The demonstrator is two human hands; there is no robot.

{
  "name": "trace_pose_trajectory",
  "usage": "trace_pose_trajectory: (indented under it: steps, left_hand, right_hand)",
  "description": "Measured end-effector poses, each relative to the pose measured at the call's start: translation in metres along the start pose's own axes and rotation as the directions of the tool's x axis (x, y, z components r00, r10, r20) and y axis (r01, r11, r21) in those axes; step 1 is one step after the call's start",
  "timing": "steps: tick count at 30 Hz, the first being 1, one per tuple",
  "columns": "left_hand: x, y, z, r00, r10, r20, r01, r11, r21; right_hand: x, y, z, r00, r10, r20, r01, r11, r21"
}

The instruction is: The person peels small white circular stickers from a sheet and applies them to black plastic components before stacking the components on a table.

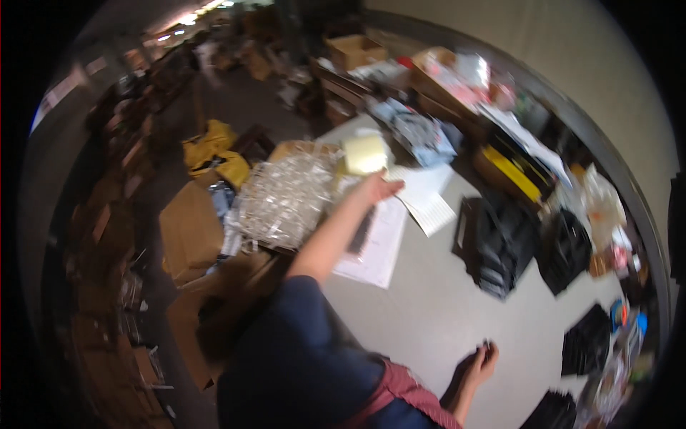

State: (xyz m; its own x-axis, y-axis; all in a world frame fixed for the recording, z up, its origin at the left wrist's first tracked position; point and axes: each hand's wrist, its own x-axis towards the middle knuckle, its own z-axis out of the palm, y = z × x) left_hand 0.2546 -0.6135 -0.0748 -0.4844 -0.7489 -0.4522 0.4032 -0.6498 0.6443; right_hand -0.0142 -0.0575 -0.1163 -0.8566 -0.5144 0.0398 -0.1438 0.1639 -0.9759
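Observation:
My left arm reaches out across the grey table. My left hand [380,188] is closed at the edge of a white lined sheet of paper [431,211], which seems pinched between thumb and fingers, though blur softens this. Just beyond that hand stands a pale yellow block or roll [364,154]. Under my forearm lie a printed white sheet [382,254] and a dark narrow object [361,232]. Nearer me at the right, my right hand [484,365] is curled above the table with a small dark thing at its fingertips, too small to name.
A clear plastic bag of shiny pieces [282,204] sits left of my arm, beside cardboard boxes [189,229] and yellow cloth [214,154]. Folded black bundles [504,247] lie on the table [421,314]. Wrapped clothing [418,132] and filled boxes [357,51] line the far side.

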Motion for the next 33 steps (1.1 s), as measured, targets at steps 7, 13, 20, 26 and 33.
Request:
trace_pose_trajectory:
  steps: [7, 13, 20, 26, 33]
  left_hand:
    - [-0.090, -0.075, 0.148, 0.993, -0.047, 0.105, -0.037, 0.738, 0.674]
    - [-0.034, -0.173, 0.207, 0.946, 0.194, 0.258, -0.321, 0.476, 0.819]
    - [-0.024, -0.227, 0.249, 0.991, 0.131, 0.015, -0.119, 0.838, 0.533]
    - [-0.018, -0.240, 0.247, 0.933, 0.344, 0.105, -0.311, 0.624, 0.717]
    - [-0.042, -0.237, 0.257, 0.902, 0.420, 0.105, -0.284, 0.390, 0.876]
  right_hand:
    - [0.008, -0.006, -0.007, 0.992, -0.108, 0.070, 0.114, 0.990, -0.085]
    - [0.004, -0.020, -0.002, 0.992, -0.124, 0.016, 0.125, 0.986, -0.107]
    - [0.055, -0.015, -0.011, 0.941, -0.328, 0.086, 0.334, 0.851, -0.405]
    - [0.189, -0.023, 0.034, 0.967, -0.253, 0.029, 0.249, 0.916, -0.315]
    - [0.234, -0.081, 0.120, 0.978, -0.052, 0.203, 0.160, 0.813, -0.561]
